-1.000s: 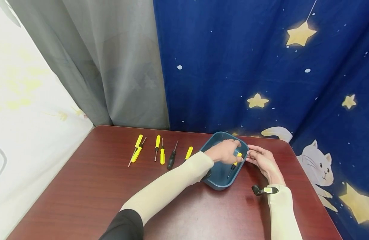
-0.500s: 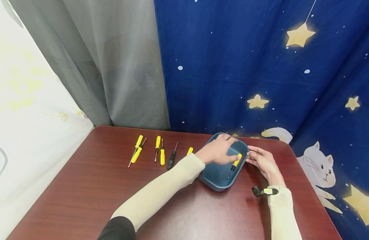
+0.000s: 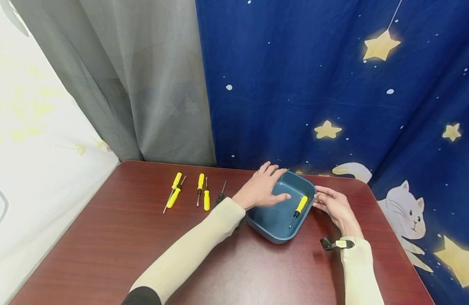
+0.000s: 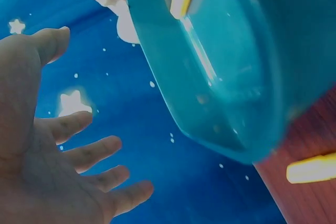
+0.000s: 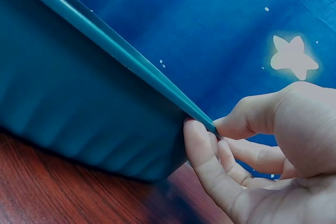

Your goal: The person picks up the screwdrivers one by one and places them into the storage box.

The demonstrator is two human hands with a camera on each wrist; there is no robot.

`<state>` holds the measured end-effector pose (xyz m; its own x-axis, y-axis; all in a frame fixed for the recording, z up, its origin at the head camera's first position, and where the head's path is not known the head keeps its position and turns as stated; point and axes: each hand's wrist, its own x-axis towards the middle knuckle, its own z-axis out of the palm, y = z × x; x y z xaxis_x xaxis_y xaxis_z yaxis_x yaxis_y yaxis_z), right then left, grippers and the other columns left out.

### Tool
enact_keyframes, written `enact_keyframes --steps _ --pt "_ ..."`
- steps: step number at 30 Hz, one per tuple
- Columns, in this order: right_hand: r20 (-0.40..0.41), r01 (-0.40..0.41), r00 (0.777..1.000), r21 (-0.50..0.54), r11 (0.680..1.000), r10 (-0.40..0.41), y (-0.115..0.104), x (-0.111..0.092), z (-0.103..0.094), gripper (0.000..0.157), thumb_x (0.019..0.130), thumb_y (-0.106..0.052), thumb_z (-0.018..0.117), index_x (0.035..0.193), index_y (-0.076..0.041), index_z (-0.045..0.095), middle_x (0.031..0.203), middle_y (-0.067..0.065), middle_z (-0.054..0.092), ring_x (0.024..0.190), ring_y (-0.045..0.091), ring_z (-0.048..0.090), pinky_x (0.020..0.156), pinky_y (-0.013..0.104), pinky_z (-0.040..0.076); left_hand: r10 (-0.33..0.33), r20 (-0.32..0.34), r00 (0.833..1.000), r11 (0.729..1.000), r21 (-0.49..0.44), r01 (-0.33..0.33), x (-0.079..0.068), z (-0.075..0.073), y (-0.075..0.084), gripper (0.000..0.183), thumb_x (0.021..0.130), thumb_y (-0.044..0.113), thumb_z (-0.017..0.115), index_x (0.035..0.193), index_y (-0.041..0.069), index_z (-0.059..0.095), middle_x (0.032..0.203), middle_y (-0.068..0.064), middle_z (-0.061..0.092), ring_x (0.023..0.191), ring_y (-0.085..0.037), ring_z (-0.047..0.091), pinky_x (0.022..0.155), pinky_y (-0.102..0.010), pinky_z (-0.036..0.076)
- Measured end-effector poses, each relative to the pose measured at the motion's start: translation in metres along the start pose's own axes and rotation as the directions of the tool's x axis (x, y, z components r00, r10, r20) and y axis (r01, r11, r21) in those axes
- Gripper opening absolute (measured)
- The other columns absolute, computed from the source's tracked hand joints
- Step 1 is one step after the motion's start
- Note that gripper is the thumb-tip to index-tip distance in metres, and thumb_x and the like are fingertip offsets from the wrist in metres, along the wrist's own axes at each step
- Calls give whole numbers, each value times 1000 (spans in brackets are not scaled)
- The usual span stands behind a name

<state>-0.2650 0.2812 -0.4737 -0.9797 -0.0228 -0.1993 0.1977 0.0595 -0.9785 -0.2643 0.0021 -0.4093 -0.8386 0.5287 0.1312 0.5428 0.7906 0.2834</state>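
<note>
A dark blue plastic box point(image 3: 274, 222) stands on the table toward the right, and a yellow-handled screwdriver point(image 3: 301, 205) lies inside it by the right wall. My left hand point(image 3: 260, 189) is over the box's left side with fingers spread and nothing held; the left wrist view shows its bare palm point(image 4: 47, 182). At the box's far right side, my right hand point(image 3: 335, 207) pinches the rim between thumb and fingers, plainest in the right wrist view point(image 5: 252, 156). Left of the box, a yellow handle point(image 4: 313, 169) shows in the left wrist view but is hidden in the head view.
Several screwdrivers lie on the brown table point(image 3: 116, 237) left of the box: a crossed yellow pair point(image 3: 174, 197), two more yellow-handled ones, point(image 3: 200, 182) and a black-handled screwdriver point(image 3: 220, 198) partly behind the left forearm. Blue and grey curtains point(image 3: 165, 84) hang behind the table's back edge.
My left hand has moved away from the screwdriver in the box, leftward to the box's left side, its fingers spreading. My right hand has stayed at the rim.
</note>
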Motion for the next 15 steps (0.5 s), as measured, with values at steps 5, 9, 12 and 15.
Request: enact_keyframes --steps 5,9,12,15 --pt "-1 2 1000 7 1000 -2 0 0 0 52 102 -3 55 150 7 40 98 -2 70 85 5 69 80 21 60 -29 -26 999 999 20 30 -7 1 -13 83 94 66 58 162 27 30 169 -6 26 161 -30 11 127 -55 21" --pt "8 6 1000 18 1000 -6 -1 0 1 52 101 -2 55 150 8 40 98 -2 71 85 6 70 81 22 60 -67 -37 997 998 10 68 -12 1 -23 86 93 68 58 163 28 28 171 -5 23 161 -29 8 128 -56 17" --pt "10 2 1000 17 1000 -2 -1 0 1 53 101 -2 54 151 8 39 98 -1 71 86 6 70 81 22 60 -86 -60 994 996 0 86 -16 0 -31 87 92 70 57 163 28 28 171 -6 24 161 -30 9 127 -58 18" --pt "2 -2 1000 10 1000 2 -1 -1 0 52 101 -2 54 151 7 40 99 -1 70 85 5 69 81 22 60 -99 -87 991 995 -5 99 -19 0 -39 89 91 72 57 163 28 28 170 -7 25 161 -30 10 126 -60 19"
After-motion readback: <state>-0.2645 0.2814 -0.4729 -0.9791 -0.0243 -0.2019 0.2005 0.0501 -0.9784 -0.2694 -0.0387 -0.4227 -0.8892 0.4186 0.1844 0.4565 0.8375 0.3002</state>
